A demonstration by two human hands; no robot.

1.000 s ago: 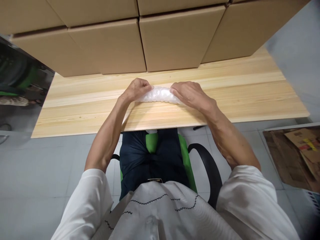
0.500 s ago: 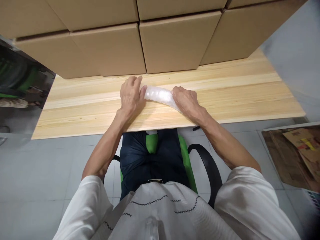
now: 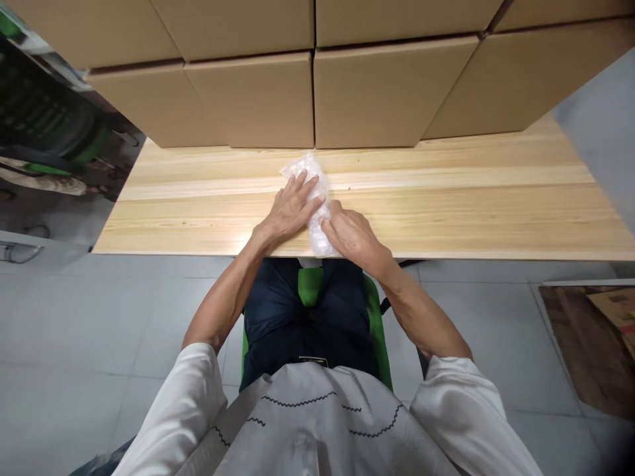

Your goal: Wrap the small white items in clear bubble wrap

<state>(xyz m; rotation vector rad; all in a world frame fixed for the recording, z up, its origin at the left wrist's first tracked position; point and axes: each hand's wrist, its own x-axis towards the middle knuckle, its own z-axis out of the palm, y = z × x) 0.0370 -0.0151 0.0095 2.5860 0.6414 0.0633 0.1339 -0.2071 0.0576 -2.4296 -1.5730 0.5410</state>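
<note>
Bubble-wrap bundle (image 3: 313, 198) lies near worktop (image 3: 471, 205) front edge, left hand (image 3: 292, 208) fingers spread flat on it, right hand (image 3: 350, 237) pinching its near end; loose grip could let it unroll.

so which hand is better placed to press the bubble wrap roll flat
Left, probably: the left hand already lies open and flat on top of the roll, while the right hand only touches its near end.

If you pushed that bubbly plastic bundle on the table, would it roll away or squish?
The bubble wrap bundle is rolled into a tube, so it might roll sideways if pushed. It probably squishes easily, since its surface is air bubbles. It looks light for its size. The left hand lies flat on it, and the right hand grips its near end.
</note>
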